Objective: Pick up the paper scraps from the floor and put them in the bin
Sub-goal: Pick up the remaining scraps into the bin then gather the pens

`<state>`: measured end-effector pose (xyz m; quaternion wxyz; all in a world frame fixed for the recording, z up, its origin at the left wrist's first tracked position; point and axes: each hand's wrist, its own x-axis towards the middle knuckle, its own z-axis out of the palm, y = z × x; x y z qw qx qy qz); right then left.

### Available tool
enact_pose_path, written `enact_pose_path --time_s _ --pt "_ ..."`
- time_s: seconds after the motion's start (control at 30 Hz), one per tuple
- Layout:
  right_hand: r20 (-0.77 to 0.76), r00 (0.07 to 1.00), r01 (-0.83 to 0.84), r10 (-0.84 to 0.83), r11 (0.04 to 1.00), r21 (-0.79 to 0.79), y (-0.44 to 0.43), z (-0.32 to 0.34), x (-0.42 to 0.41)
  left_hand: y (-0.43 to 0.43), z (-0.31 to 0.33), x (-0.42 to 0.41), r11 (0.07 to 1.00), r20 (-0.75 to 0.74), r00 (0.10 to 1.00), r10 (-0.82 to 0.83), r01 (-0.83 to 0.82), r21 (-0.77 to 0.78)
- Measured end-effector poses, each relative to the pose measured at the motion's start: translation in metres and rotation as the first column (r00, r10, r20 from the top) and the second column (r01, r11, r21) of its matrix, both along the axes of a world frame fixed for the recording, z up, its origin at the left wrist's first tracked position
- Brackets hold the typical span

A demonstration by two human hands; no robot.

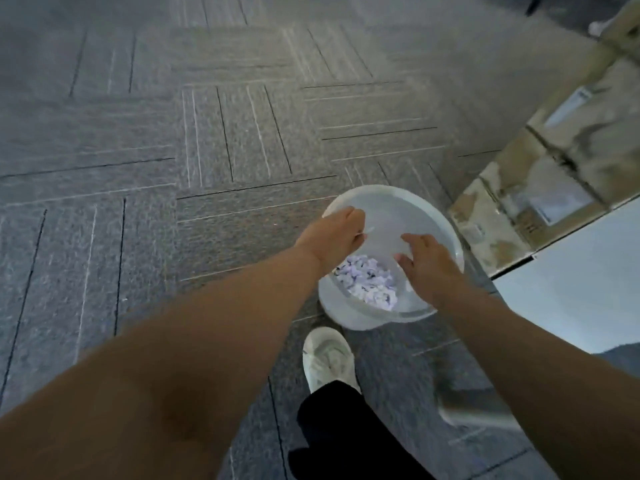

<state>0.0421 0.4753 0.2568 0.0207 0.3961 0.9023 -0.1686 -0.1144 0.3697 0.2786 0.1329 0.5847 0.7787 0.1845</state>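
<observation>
Fingers (356, 216) left curled, contents unclear | right hand (429, 263) spread | both over bin (446, 233) | scraps (367, 282) inside

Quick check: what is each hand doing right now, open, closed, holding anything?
Left hand: over the bin, fingers curled; contents cannot be told.
Right hand: over the bin, open, fingers spread, holding nothing.

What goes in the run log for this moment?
hands: left, right over bin | scraps in bin | floor: none visible

Dim even light, soft motion blur, wide-angle edge distortion
</observation>
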Motion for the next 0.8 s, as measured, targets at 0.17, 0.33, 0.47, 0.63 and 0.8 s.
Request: enact_pose_path --time_s 0.17,0.33,0.47,0.63,0.8 --pt "0.151 0.987 -0.054 0.058 0.998 -0.026 0.005 -0.002 0.031 0.035 -0.028 0.024 0.939 -0.102 0.983 -0.152 0.112 -0.326" --pt "0.157 0.982 -0.113 0.106 0.993 0.037 -0.009 0.008 0.034 0.01 -0.032 0.02 0.939 -0.318 0.938 -0.141 0.024 -0.343" --pt "0.022 0.983 -0.184 0.183 0.981 0.065 -0.031 0.019 0.01 -0.035 -0.022 0.002 0.966 -0.351 0.936 -0.026 -0.068 -0.251" --pt "-0.132 0.919 -0.35 0.372 0.922 0.164 -0.089 0.023 -0.055 -0.126 -0.025 -0.047 0.94 -0.307 0.939 0.157 -0.238 -0.245" --pt "-0.102 0.854 -0.498 0.51 0.859 0.118 -0.153 -0.016 -0.12 -0.218 -0.052 -0.097 0.88 -0.269 0.917 0.295 -0.37 -0.298"
